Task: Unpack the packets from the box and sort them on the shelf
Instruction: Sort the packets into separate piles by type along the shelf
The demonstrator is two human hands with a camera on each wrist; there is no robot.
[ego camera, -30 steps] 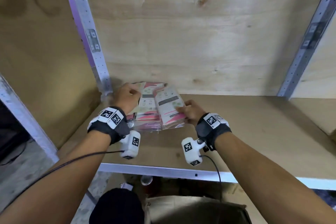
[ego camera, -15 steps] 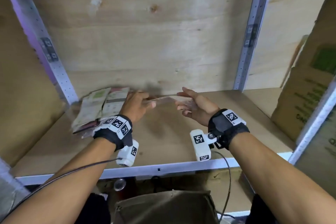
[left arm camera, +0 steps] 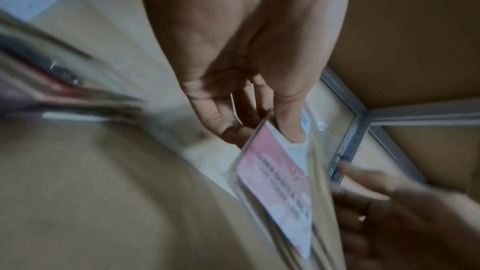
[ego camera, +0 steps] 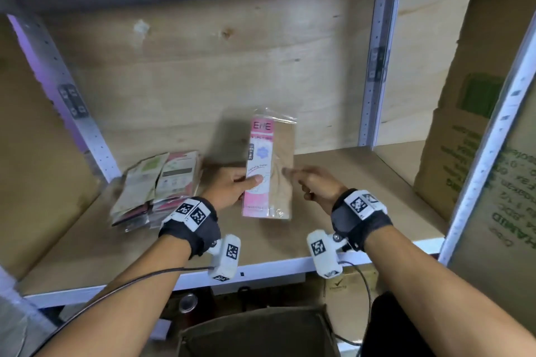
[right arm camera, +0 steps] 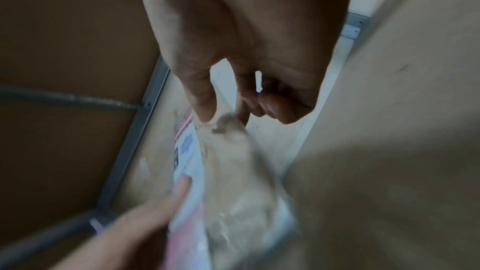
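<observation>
**Packet held upright over the plywood shelf, left hand pinching it**

Plywood shelf (ego camera: 333,182) fills most of the head view, a wooden board on a pale metal frame with perforated uprights (ego camera: 374,66), backed and walled by more plywood. At 3 o'clock a large printed cardboard carton (ego camera: 464,139) stands on the shelf's right end, partly behind a front upright. At 6 o'clock, below the shelf's front rail, sits the open top of a brown cardboard box (ego camera: 255,330).

At 9 o'clock a stack of packets (ego camera: 156,185) lies flat on the shelf near the left rear upright, fanned slightly, in beige, pink and dark colours; its print is too blurred to read.

Near the centre, a single packet (ego camera: 269,165) in clear wrap stands tall above the shelf, well apart from the stack. It has a pink and white printed strip down its left side and beige contents on the right.

The left hand (ego camera: 229,188) holds this packet by its lower left edge: the grip is a pinch, thumb (left arm camera: 291,128) pressed on the printed face and the fingers (left arm camera: 221,118) behind it.

The right hand (ego camera: 316,185) is at 3 o'clock of the packet. Its index finger and thumb (right arm camera: 202,98) point toward the beige side, the other fingers curled in; motion blur hides whether the tips actually nip the wrap. Both wrists wear black bands with square markers.
</observation>
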